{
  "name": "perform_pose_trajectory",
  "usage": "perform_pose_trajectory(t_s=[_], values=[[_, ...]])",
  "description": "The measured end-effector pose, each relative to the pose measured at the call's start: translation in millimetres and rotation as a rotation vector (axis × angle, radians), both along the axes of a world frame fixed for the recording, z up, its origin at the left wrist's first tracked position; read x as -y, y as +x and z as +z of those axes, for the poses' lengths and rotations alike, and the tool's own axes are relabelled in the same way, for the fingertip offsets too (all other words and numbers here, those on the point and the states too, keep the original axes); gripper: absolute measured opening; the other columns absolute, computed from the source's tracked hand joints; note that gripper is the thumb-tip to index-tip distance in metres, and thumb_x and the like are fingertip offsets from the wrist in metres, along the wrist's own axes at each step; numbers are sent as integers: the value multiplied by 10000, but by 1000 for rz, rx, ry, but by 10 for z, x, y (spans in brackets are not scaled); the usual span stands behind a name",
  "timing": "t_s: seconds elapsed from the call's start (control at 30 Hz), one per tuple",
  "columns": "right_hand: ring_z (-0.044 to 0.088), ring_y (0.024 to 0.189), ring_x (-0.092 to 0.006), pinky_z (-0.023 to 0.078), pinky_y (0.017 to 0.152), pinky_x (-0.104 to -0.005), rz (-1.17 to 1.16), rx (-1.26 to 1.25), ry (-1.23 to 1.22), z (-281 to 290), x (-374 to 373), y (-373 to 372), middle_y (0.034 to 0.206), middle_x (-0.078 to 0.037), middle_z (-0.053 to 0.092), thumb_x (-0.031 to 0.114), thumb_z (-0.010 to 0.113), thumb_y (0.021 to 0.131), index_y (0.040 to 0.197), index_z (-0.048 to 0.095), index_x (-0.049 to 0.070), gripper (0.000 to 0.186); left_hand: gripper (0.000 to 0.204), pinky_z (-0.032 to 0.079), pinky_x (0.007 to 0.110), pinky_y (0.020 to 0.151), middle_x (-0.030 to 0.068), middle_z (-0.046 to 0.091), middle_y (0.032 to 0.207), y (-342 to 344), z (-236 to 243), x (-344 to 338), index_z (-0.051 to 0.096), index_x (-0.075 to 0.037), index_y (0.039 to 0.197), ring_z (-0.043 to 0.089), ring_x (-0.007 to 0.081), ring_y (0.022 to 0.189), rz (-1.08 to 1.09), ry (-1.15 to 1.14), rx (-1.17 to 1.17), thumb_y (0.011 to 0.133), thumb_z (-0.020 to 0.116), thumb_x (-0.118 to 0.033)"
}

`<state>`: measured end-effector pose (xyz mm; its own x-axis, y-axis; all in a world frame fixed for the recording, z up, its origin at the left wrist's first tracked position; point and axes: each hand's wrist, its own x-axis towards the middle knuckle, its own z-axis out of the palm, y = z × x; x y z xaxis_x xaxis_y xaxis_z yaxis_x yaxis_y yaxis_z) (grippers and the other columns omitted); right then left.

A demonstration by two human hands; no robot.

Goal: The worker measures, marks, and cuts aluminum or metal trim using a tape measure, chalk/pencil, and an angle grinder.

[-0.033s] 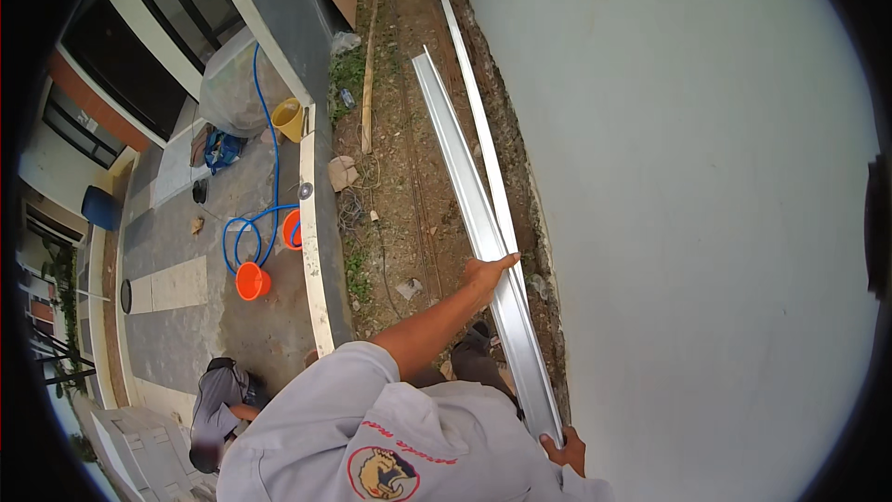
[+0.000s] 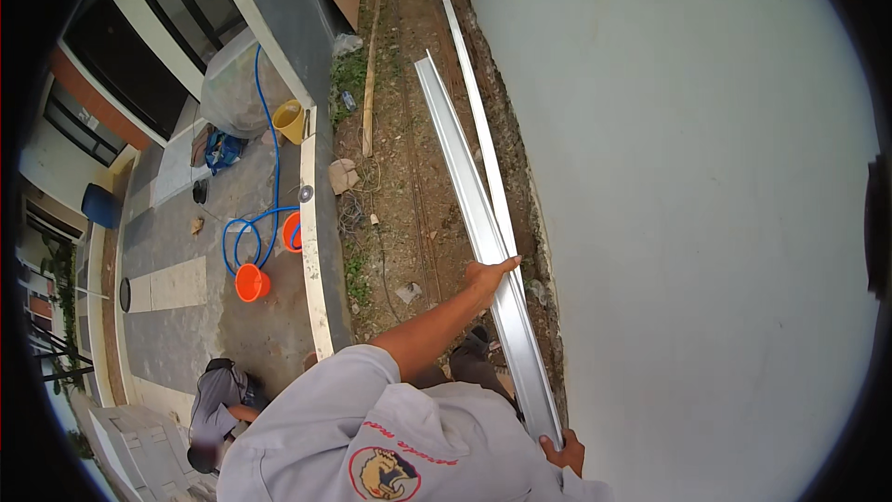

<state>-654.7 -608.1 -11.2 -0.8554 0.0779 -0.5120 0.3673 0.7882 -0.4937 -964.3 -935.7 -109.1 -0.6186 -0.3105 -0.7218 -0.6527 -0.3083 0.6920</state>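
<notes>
A long silvery metal channel (image 2: 457, 165) slants away from me over the dirt strip, beside the white wall. My left hand (image 2: 488, 279) is closed round it at about mid-length, thumb across its top. Near my body, my right hand (image 2: 565, 454) grips the channel's near end, fingers partly hidden. A second, narrower pale metal strip (image 2: 480, 123) runs along the wall side of the channel. It passes under or beside my left hand; whether that hand touches it, I cannot tell.
The white wall (image 2: 697, 177) rises close on my right. At left stands a low wall (image 2: 309, 223), with orange buckets (image 2: 252, 283), a blue hose (image 2: 276, 158) and a yellow bucket (image 2: 290, 121) beyond. A bent-over person (image 2: 221, 409) is at lower left. A wooden plank (image 2: 372, 84) lies ahead.
</notes>
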Motion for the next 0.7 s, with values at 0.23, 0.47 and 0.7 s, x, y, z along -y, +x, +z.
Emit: perform_pose_trajectory(t_s=[0.23,0.47,0.7], values=[[695,767,-466,548,715,-507,62,-14,98,69,191,-782,798,-288,688,431,738,866,1020,672,-69,527,764,538,504,910,218,629,1235,-553,73,311,507,104,1315,655,304,1096,152,204,-14,874,776,-459],[707,844,-459,555,750,-482,3,13,-72,8,643,-1590,839,-302,696,429,721,868,1011,673,-83,534,489,556,476,892,83,644,1140,-805,-59,594,593,-73,1277,655,238,1024,-97,644,-86,988,642,-464],[701,944,-454,557,866,-480,156,-92,-27,179,1579,-2706,1011,-279,714,452,854,699,1352,508,-25,880,400,568,414,893,97,683,1123,-1889,-319,1186,611,-30,1200,688,246,981,-121,594,-82,1010,639,-380]])
